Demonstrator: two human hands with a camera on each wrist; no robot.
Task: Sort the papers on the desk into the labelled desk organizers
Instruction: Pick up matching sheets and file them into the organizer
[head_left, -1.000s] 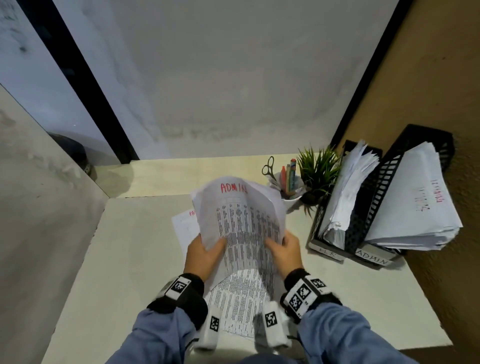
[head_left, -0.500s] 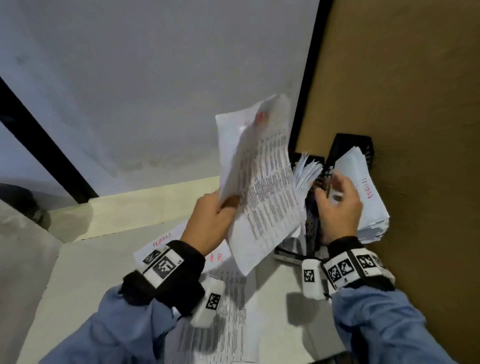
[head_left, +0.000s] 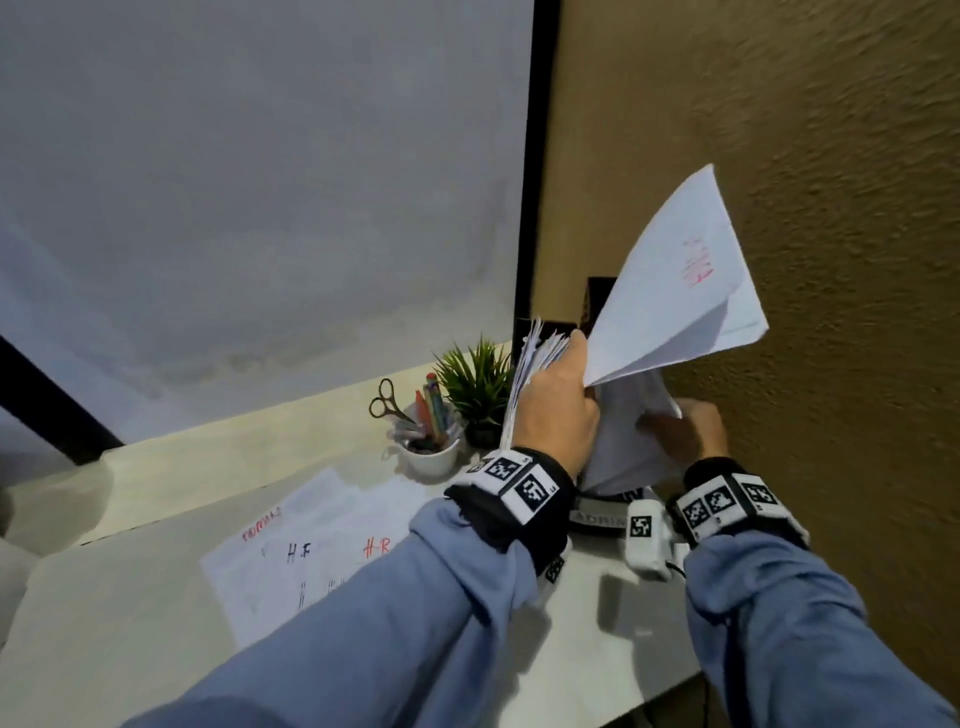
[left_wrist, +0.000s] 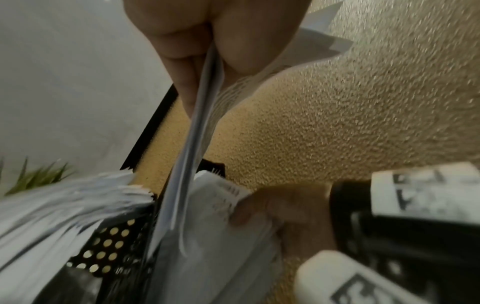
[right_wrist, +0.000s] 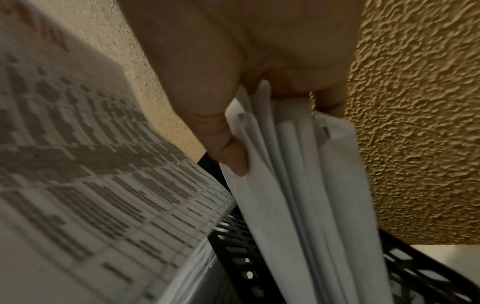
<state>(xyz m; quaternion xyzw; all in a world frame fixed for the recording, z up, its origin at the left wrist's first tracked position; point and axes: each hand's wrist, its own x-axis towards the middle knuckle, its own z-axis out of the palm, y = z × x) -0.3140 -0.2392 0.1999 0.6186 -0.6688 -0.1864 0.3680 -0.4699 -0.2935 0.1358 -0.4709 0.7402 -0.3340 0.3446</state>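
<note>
My left hand (head_left: 574, 371) pinches a printed sheet with red writing (head_left: 675, 301) and holds it up, tilted, over the right-hand black mesh organizer (left_wrist: 109, 253), whose label reads ADMIN (head_left: 597, 517). In the left wrist view the sheet (left_wrist: 192, 144) hangs edge-on, its lower edge inside the organizer. My right hand (head_left: 680, 426) grips the stack of papers (right_wrist: 298, 185) standing in that organizer, thumb (right_wrist: 228, 152) on its front, and holds it toward the wall. Loose papers (head_left: 311, 545) marked HR lie on the desk at the left.
A second organizer's paper stack (head_left: 524, 374) stands just left of my left hand. A small plant (head_left: 478, 384) and a white cup of pens and scissors (head_left: 426, 452) sit behind the loose papers. The brown textured wall (head_left: 779, 208) runs close along the right.
My left hand has carried the sheet to the right, over the ADMIN organizer. My right hand has moved down onto the stack inside it. My view has swung further to the right.
</note>
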